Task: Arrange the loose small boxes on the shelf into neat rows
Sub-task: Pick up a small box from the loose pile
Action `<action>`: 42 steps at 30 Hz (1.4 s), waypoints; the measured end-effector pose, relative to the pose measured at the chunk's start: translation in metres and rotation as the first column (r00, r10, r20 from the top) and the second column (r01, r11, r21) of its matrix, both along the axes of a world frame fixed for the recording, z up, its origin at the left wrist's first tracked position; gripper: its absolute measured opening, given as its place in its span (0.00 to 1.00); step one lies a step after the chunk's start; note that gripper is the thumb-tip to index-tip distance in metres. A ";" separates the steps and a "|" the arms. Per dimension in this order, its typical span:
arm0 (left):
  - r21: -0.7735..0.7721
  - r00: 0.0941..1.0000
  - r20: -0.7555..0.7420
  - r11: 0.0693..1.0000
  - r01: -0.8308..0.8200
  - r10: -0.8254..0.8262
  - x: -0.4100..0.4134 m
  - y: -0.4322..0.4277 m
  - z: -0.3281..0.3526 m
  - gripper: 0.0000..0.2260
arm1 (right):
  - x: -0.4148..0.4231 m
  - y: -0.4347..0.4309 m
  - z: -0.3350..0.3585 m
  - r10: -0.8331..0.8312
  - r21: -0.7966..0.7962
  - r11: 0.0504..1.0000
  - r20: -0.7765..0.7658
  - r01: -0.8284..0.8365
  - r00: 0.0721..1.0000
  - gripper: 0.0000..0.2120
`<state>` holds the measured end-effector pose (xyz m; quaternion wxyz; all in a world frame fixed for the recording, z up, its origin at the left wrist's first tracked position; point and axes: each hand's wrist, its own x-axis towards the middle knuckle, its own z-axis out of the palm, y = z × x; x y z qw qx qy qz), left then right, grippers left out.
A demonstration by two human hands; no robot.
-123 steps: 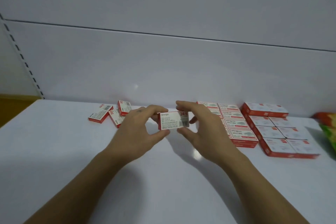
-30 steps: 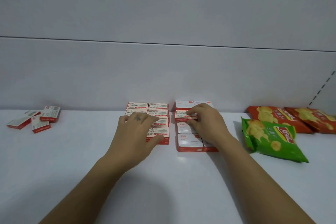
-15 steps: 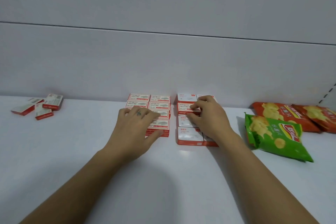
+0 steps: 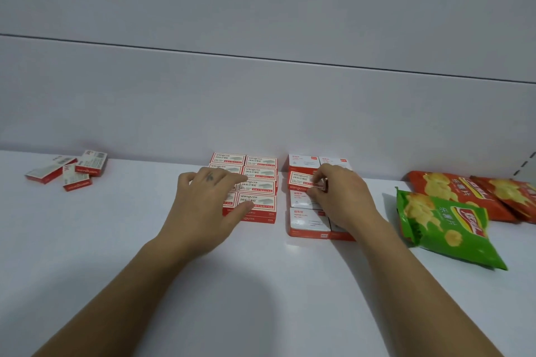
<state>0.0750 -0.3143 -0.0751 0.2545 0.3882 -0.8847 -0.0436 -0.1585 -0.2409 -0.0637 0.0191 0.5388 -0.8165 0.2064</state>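
Left hand (image 4: 203,203) rests on left box block (image 4: 259,182), fingers (image 4: 232,180) straight. Right hand (image 4: 340,200) pinches small box (image 4: 301,178) atop right block (image 4: 309,219). Loose boxes (image 4: 69,171) lie far left; chip bags (image 4: 443,226) lie just beside the right block.

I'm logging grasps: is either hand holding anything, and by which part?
The right hand pinches a small red-and-white cardboard box by its right end. The left hand lies flat on the left block of boxes, holding nothing.
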 end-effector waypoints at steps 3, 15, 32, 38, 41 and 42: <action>0.032 1.000 -0.003 0.999 0.007 -0.007 0.000 0.002 0.003 0.24 | 0.003 0.003 0.003 0.055 -0.069 0.996 0.049 -0.052 0.997 0.11; 0.057 0.991 -0.133 0.998 0.022 -0.015 0.008 0.021 0.031 0.22 | 0.070 0.006 0.016 0.318 -0.310 0.897 -0.047 -0.316 0.947 0.15; 0.143 0.973 0.143 0.969 -0.200 0.180 0.093 0.017 -0.006 0.29 | 0.151 0.001 -0.005 0.395 -0.030 0.918 -0.036 -0.396 0.918 0.16; 0.113 0.968 0.185 0.975 -0.192 0.169 0.090 0.019 -0.013 0.24 | 0.154 0.001 -0.013 0.349 -0.046 0.935 -0.058 -0.352 0.935 0.14; 0.099 0.970 0.167 0.976 -0.195 0.177 0.092 0.018 -0.014 0.22 | 0.156 -0.001 -0.014 0.321 -0.041 0.946 -0.034 -0.323 0.946 0.13; 0.103 0.970 0.159 0.975 -0.199 0.182 0.093 0.019 -0.014 0.21 | 0.156 -0.001 -0.015 0.321 -0.038 0.946 -0.030 -0.322 0.947 0.12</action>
